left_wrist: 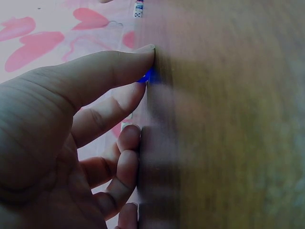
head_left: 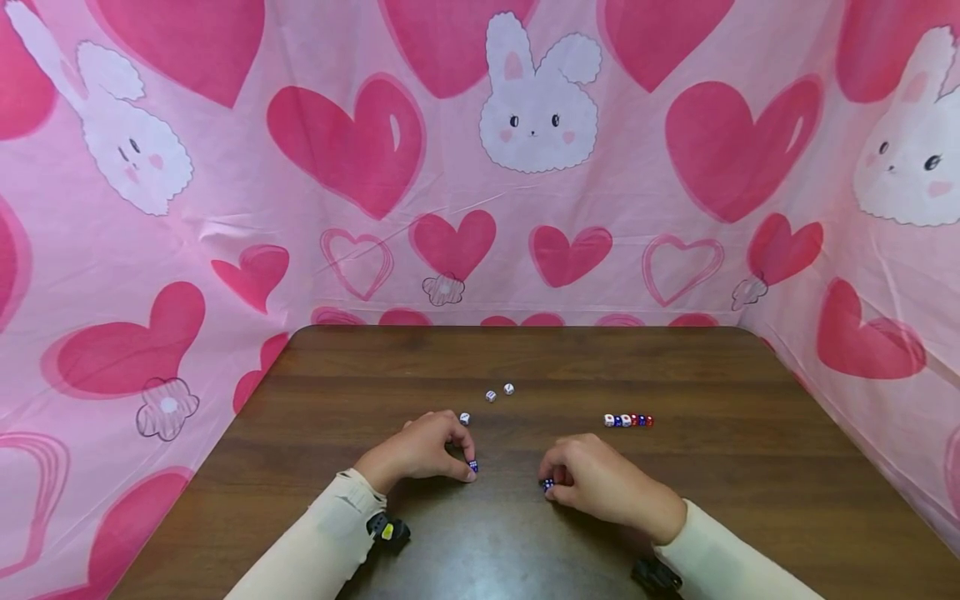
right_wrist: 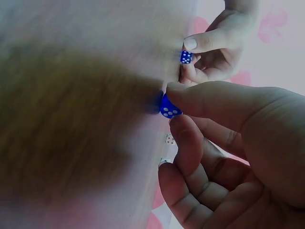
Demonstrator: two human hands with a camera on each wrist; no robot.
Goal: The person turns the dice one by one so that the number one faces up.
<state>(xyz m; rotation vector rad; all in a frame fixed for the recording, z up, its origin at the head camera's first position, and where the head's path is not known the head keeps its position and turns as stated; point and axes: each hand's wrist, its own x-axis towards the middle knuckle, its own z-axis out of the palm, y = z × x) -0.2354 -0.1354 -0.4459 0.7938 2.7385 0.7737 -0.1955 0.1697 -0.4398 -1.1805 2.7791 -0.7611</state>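
Between thumb and forefinger my left hand (head_left: pixel 427 448) pinches a blue die (head_left: pixel 473 467) with white dots, down at the tabletop. My right hand (head_left: pixel 596 482) pinches another blue die (right_wrist: pixel 170 108), also low on the table, a short gap to the right of the first. Just beyond the left fingers lies a white die (head_left: pixel 465 418). Two more white dice, one nearer (head_left: pixel 491 396) and one farther (head_left: pixel 509 388), sit behind it. In the left wrist view, the thumb and a finger mostly cover the left blue die (left_wrist: pixel 145 76).
On the right, a straight row of white, blue and red dice (head_left: pixel 628 421) touches end to end on the brown wooden table (head_left: pixel 675 367). Pink cloth (head_left: pixel 457 183) with hearts and rabbits surrounds the table's back and sides.
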